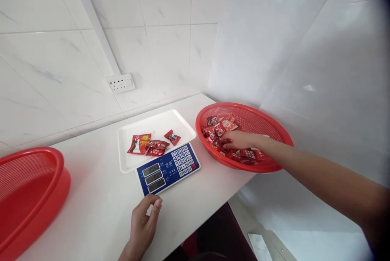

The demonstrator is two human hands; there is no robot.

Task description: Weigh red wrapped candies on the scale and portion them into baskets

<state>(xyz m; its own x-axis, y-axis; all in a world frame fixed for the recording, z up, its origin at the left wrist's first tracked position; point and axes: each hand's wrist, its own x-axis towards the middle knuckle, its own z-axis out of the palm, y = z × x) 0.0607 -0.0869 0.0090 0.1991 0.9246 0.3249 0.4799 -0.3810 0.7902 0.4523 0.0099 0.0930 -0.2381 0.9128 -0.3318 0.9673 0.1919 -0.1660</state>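
Note:
My right hand (236, 140) reaches into a red plastic basket (283, 139) at the right. Its bent fingers touch small red snack packets (219, 130) there; what they grip is hidden among the wrappers. My left hand (143, 222) hovers at the table's front, just below the scale's display. Its fingers are curled, thumb close to the forefinger, with nothing visible in them. On the white tray (131, 133) of the digital scale (169, 168) lie several red packets (157, 145), including a larger one (140, 144) with a printed figure and a small one (172, 137) set apart.
A second red basket (57, 196) stands at the left table edge. The white table (91, 196) meets a tiled wall (170, 57) at the back, where a power socket (120, 83) is fixed. A pale panel rises beyond the right basket.

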